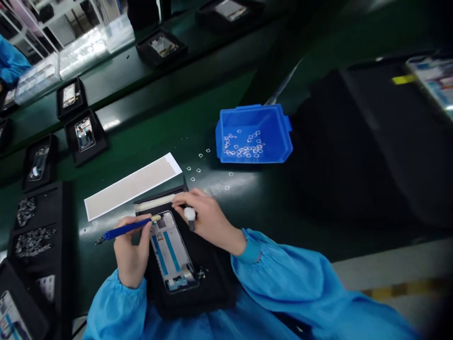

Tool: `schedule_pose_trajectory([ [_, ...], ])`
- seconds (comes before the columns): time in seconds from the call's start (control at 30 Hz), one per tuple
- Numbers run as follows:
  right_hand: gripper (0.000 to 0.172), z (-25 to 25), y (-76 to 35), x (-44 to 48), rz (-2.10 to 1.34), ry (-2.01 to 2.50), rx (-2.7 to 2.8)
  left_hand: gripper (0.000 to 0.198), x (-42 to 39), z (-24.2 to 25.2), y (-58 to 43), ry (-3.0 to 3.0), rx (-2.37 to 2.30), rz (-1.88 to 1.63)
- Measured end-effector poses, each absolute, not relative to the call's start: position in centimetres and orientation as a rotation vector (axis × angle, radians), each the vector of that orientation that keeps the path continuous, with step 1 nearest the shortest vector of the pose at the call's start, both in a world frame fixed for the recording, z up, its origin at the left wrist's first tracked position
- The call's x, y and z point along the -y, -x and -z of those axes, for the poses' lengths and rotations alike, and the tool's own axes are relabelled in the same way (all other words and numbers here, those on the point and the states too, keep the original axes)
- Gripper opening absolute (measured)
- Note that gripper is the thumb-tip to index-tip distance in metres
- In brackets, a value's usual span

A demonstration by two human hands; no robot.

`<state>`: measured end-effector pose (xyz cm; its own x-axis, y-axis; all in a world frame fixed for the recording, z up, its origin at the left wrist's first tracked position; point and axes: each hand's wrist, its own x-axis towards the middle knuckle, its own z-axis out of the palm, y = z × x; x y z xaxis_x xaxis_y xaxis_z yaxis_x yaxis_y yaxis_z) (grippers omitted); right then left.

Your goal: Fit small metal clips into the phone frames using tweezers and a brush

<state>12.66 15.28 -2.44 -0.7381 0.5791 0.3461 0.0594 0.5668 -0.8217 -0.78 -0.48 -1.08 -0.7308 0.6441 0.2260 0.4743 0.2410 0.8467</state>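
Note:
A black tray (212, 288) holds a phone frame (177, 250) with blue strips inside it. My left hand (132, 248) is closed round a blue pen-like tool (122, 230), whose pale yellow tip rests at the top edge of the frame. My right hand (207, 219) is pinched just right of the frame's top, by a white strip (155, 203) on the tray; a white-capped item (190, 214) shows under its fingers. Whatever its fingertips hold is too small to name. A long beige sheet with a white border (130, 186) lies behind the tray.
A blue bin (255, 118) with many small white outline pieces stands behind my right hand; several more pieces lie on the green table (233, 203). Black trays with phone frames line the left and back. A black compartment box (63, 226) holds small dark parts. Someone's blue sleeve (12, 61) shows far left.

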Motion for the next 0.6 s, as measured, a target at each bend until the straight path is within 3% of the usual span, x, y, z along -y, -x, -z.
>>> schedule_pose_trajectory([
  [0.17, 0.024, 3.8, -12.1, -14.4, -1.001, 0.467, 2.373, 0.019, 0.3, 1.1, 1.0, -1.213, -2.424, -1.234],
  [0.6, 0.023, 4.0, -12.3, -14.4, -0.961, 0.497, 2.419, 0.026, -0.7, -0.2, 1.4, -1.336, -2.394, -1.069],
])
